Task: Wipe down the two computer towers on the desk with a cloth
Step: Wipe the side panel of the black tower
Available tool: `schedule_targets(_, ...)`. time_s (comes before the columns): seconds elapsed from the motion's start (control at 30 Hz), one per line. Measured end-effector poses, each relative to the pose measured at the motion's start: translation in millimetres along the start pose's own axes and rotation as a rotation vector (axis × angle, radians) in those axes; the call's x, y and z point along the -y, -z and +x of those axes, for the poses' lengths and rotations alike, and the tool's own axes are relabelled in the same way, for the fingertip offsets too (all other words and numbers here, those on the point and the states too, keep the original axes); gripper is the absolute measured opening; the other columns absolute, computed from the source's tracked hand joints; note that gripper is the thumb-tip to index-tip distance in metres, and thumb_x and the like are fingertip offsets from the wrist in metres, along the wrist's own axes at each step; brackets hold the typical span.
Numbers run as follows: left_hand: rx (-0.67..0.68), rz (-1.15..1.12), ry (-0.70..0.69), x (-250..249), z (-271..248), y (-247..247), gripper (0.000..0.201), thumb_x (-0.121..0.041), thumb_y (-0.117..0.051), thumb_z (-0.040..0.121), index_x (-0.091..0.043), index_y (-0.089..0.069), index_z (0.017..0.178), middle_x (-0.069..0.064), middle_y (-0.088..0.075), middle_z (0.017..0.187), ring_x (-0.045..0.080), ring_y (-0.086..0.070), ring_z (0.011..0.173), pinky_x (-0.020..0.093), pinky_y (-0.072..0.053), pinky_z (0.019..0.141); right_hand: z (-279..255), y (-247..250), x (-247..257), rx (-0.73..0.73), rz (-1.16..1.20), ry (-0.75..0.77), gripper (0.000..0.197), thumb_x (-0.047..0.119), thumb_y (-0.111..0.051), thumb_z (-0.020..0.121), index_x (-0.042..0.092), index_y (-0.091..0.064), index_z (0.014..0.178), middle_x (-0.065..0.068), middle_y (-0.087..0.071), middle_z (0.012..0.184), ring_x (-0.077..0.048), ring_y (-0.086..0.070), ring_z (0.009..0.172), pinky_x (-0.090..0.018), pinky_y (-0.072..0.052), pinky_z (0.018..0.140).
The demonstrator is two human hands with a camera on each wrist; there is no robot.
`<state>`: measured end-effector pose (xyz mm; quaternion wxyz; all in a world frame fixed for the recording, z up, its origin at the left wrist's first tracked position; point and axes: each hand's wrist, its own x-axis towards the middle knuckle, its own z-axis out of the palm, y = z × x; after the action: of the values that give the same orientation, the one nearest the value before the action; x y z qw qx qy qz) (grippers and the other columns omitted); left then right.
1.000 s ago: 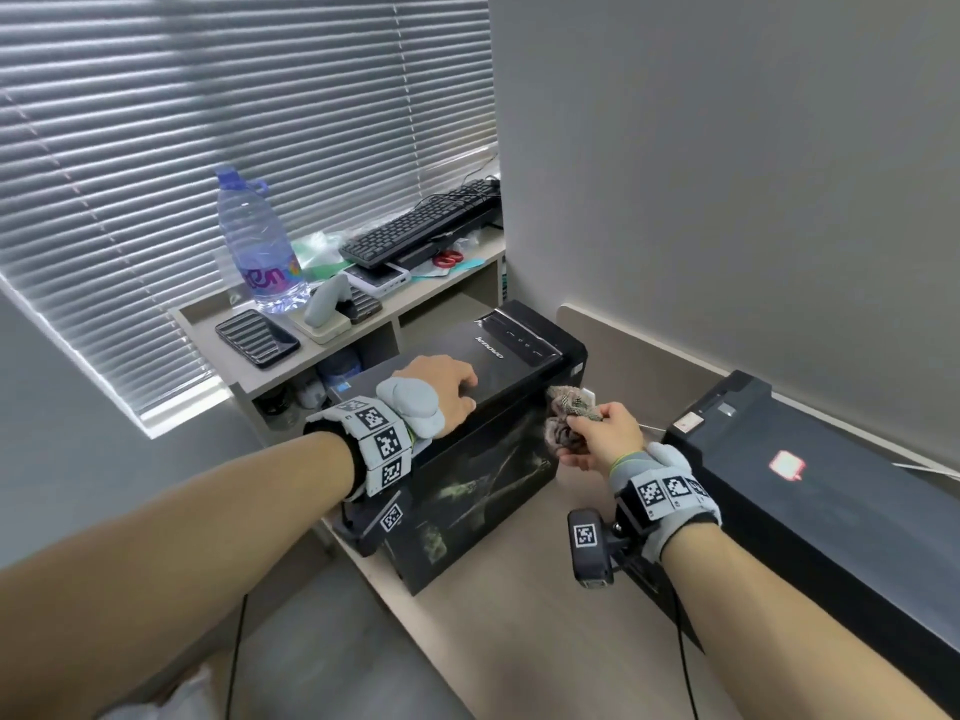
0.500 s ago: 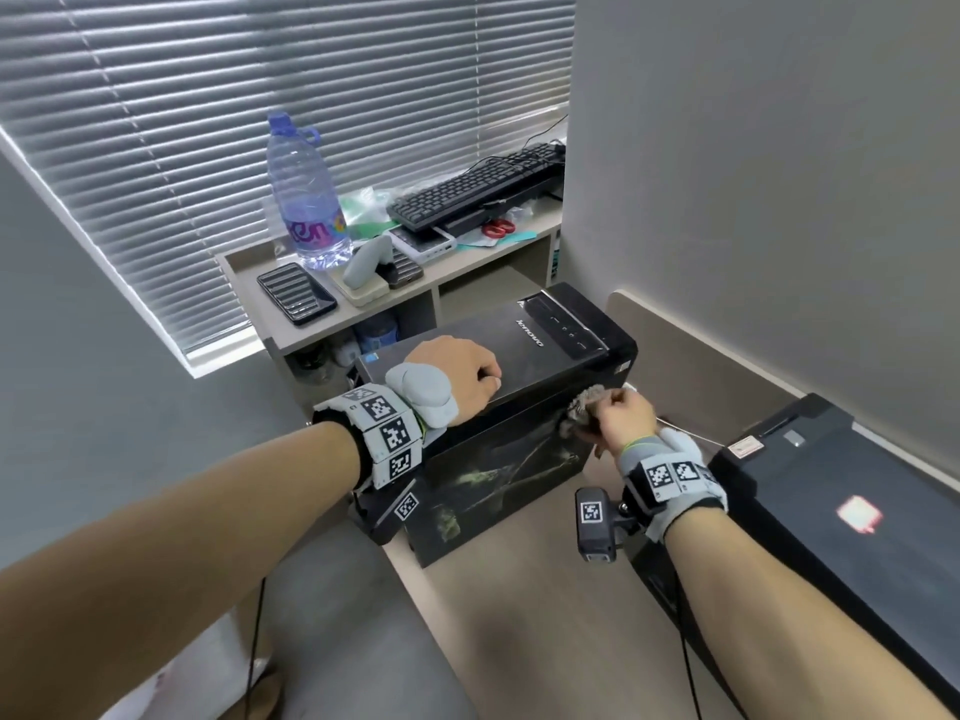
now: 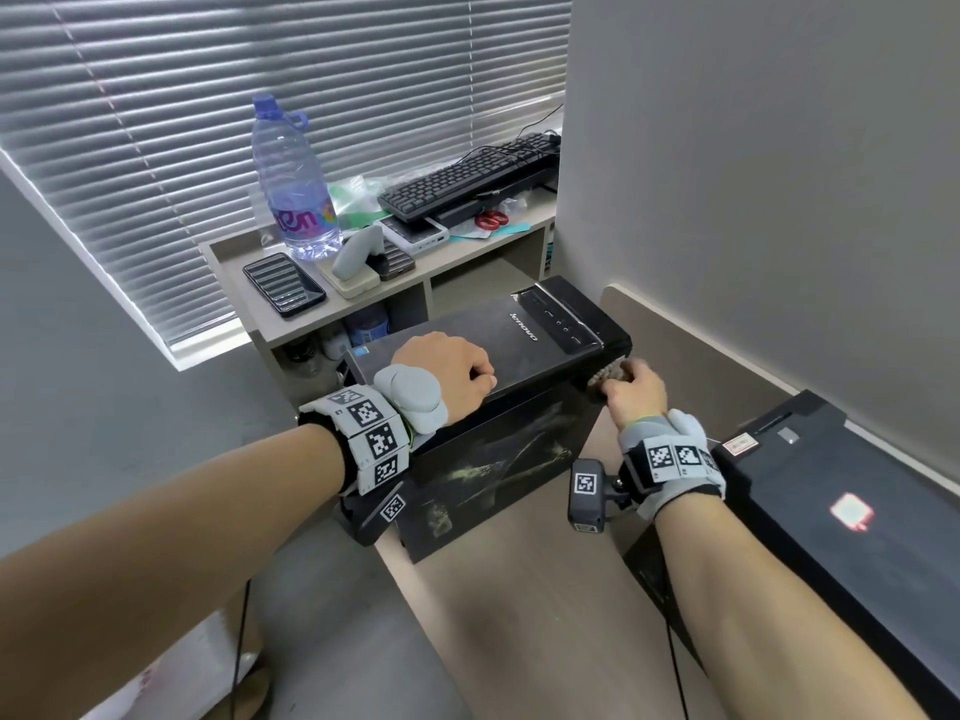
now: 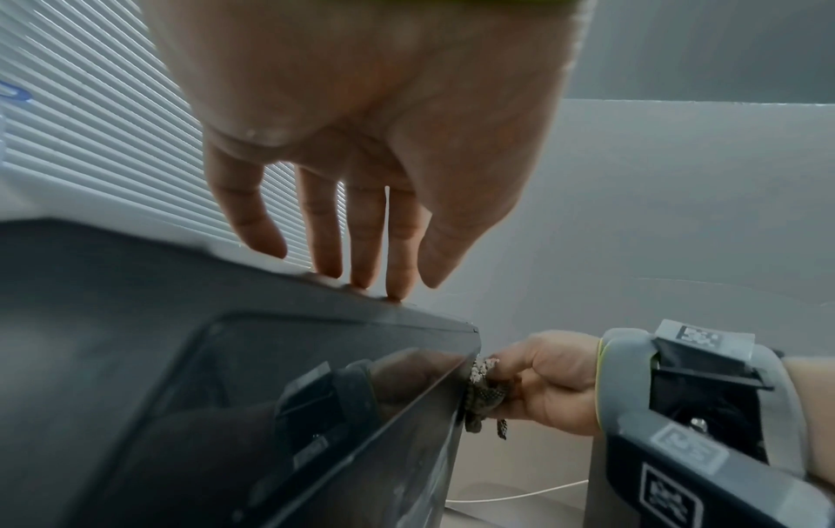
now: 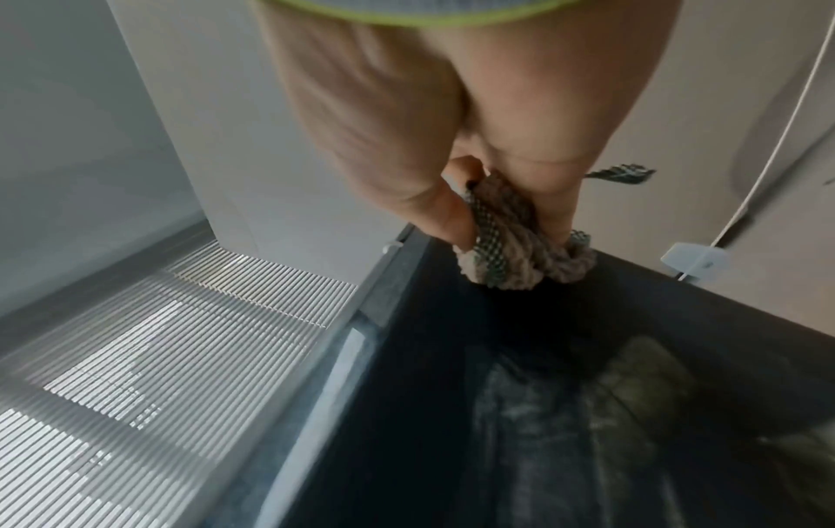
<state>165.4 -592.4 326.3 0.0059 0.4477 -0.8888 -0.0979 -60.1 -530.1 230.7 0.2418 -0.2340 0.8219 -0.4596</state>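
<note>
Soft, limp checked cloth (image 5: 519, 250), best bunched in the fist as now, gripped by right hand (image 3: 635, 394) against the glossy, likely slippery side of the heavy, rigid Lenovo tower (image 3: 498, 428) on the desk (image 3: 519, 605), steadied on top by left hand (image 3: 447, 376) with fingertips (image 4: 397, 285) resting, second tower (image 3: 841, 511) alongside.

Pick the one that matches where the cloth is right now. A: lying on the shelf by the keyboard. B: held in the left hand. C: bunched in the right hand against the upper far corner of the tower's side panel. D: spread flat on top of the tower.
C: the right hand grips the bunched cloth against the side panel's top corner of the tower, while the left hand rests fingertips on the tower's top.
</note>
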Motion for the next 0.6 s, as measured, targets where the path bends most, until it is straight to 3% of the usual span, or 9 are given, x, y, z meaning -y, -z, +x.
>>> schedule_targets(0.1,-0.003,-0.004,-0.006,0,-1,-1,0.027,-0.045,-0.048,0.094,-0.036,-0.069,0.108,-0.014,-0.066,0.121,0.017,-0.062,0.109,0.036,-0.052,0.09,-8,-11,-14,0.052,0.005,0.008,0.048,-0.001,-0.056,0.086,0.009,-0.044,0.131,-0.012,-0.056,0.118,-0.029,-0.055,0.111,-0.035,-0.04,0.101)
schedule_targets(0.2,-0.004,-0.004,-0.016,0,-1,0,0.027,-0.044,-0.049,0.094,-0.035,-0.069,0.108,-0.014,-0.066,0.122,0.017,-0.062,0.109,0.035,-0.051,0.09,-18,-23,-16,0.142,0.022,-0.007,0.041,0.0,-0.061,0.081,0.013,-0.049,0.118,-0.009,-0.056,0.105,-0.027,-0.057,0.106,-0.039,-0.044,0.1)
schedule_targets(0.27,-0.003,-0.007,-0.022,0,-1,1,0.027,-0.044,-0.049,0.094,-0.035,-0.069,0.109,-0.013,-0.066,0.122,0.017,-0.061,0.11,0.034,-0.051,0.09,-13,-15,-6,0.1,-0.006,0.024,0.045,0.001,-0.062,0.082,0.008,-0.048,0.124,-0.008,-0.056,0.112,-0.024,-0.055,0.105,-0.036,-0.043,0.1)
schedule_targets(0.33,-0.005,-0.007,-0.025,2,-2,0,0.027,-0.045,-0.049,0.094,-0.036,-0.069,0.11,-0.013,-0.066,0.123,0.017,-0.06,0.112,0.034,-0.05,0.091,-9,-5,4,0.04,0.0,0.061,0.055,0.002,-0.063,0.081,0.006,-0.046,0.133,-0.014,-0.057,0.125,-0.03,-0.055,0.113,-0.037,-0.042,0.103)
schedule_targets(0.4,-0.006,-0.005,-0.027,2,-3,-1,0.028,-0.045,-0.049,0.094,-0.036,-0.067,0.113,-0.013,-0.065,0.124,0.017,-0.059,0.114,0.035,-0.05,0.092,-14,-5,3,0.044,-0.014,0.041,0.056,0.003,-0.062,0.082,0.007,-0.045,0.135,-0.016,-0.056,0.127,-0.033,-0.054,0.117,-0.035,-0.041,0.103)
schedule_targets(0.53,-0.005,0.009,-0.041,3,-2,-2,0.03,-0.047,-0.048,0.094,-0.037,-0.066,0.115,-0.013,-0.064,0.126,0.017,-0.059,0.114,0.035,-0.05,0.092,-28,-39,-19,0.222,-0.065,0.01,0.035,0.012,-0.061,0.062,0.009,-0.054,0.097,-0.016,-0.062,0.098,-0.037,-0.062,0.098,-0.038,-0.051,0.085)
schedule_targets(0.6,0.001,0.011,-0.051,4,-2,-2,0.03,-0.047,-0.047,0.094,-0.037,-0.065,0.116,-0.014,-0.063,0.127,0.017,-0.059,0.115,0.034,-0.049,0.093,-34,-40,-17,0.243,-0.102,0.003,0.038,0.016,-0.065,0.063,0.008,-0.056,0.099,-0.013,-0.063,0.093,-0.031,-0.063,0.086,-0.037,-0.054,0.076)
